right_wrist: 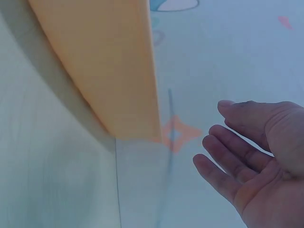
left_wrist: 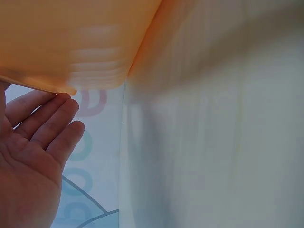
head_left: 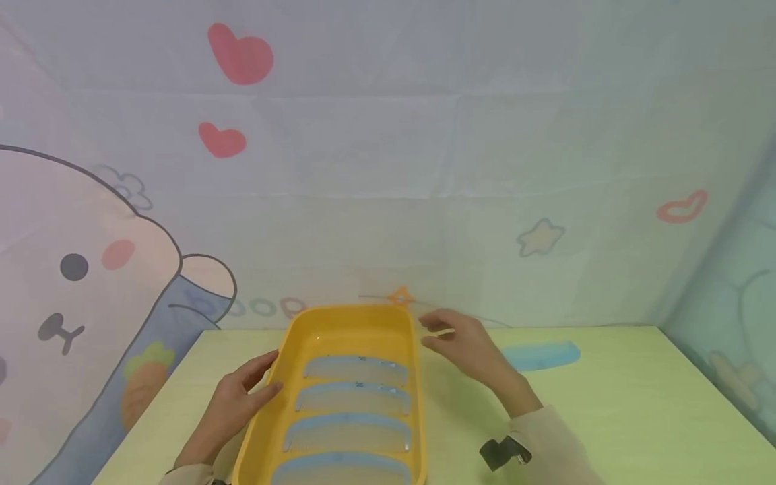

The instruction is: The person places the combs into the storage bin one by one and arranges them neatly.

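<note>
A yellow tray (head_left: 347, 315) stands in front of me, and several translucent blue combs (head_left: 347, 423) lie one behind another inside it. At its left side my left hand (head_left: 233, 397) touches the rim with fingertips and thumb. The left wrist view shows that hand's fingers (left_wrist: 52, 121) nearly straight against the rim. My right hand (head_left: 463, 347) hovers beside the tray's far right corner, apart from it. Its fingers (right_wrist: 221, 175) are loosely bent with nothing between them. The nearest comb is cut off by the bottom of the head view.
Another blue comb (head_left: 542, 356) lies on the pale green table (head_left: 636, 404), right of the tray and partly behind my right wrist. A printed cloth backdrop (head_left: 388, 148) rises at the table's back edge, with more cloth (head_left: 736, 323) along the right side.
</note>
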`<state>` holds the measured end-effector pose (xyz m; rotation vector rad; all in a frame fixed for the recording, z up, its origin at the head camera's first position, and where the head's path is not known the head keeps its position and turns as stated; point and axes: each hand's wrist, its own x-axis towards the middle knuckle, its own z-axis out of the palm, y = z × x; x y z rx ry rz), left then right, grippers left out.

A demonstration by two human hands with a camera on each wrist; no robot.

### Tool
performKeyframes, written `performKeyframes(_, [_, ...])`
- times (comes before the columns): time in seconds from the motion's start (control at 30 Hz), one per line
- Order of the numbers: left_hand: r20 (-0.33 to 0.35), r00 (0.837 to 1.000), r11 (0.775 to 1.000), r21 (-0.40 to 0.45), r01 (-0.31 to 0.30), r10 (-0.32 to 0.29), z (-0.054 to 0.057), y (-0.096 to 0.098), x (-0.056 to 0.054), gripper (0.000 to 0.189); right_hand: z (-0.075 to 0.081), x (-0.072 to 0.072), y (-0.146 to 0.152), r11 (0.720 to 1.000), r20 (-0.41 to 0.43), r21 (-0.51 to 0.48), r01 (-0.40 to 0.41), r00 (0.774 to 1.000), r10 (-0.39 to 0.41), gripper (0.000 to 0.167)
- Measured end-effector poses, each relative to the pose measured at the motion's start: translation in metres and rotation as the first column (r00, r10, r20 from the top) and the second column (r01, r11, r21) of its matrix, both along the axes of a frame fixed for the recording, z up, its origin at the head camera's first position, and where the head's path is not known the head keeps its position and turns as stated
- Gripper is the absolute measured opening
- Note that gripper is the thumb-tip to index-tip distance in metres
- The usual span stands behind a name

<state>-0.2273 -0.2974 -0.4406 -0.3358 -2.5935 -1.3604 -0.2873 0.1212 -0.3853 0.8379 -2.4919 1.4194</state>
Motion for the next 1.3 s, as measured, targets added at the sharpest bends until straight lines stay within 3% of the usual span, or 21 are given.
performKeyframes(0.27, [-0.005, 1.0, 1.0, -0.015, -0.004, 0.004, -0.001, -0.002, 0.0, 0.061, 0.002, 0.007, 0.03, 0.997, 0.025, 0.009, 0.076, 0.997, -0.076, 0.034])
performKeyframes(0.57, [-0.01, 1.0, 1.0, -0.004, 0.005, -0.005, -0.001, -0.002, 0.0, 0.061, -0.001, 0.006, 0.05, 0.993, 0.002, 0.018, 0.117, 0.993, -0.117, 0.034])
performKeyframes(1.3, [-0.001, 1.0, 1.0, 0.007, 0.003, -0.003, 0.001, -0.001, 0.0, 0.06, -0.007, 0.004, 0.109, 0.97, 0.041, 0.108, 0.22, 0.973, -0.225, 0.037])
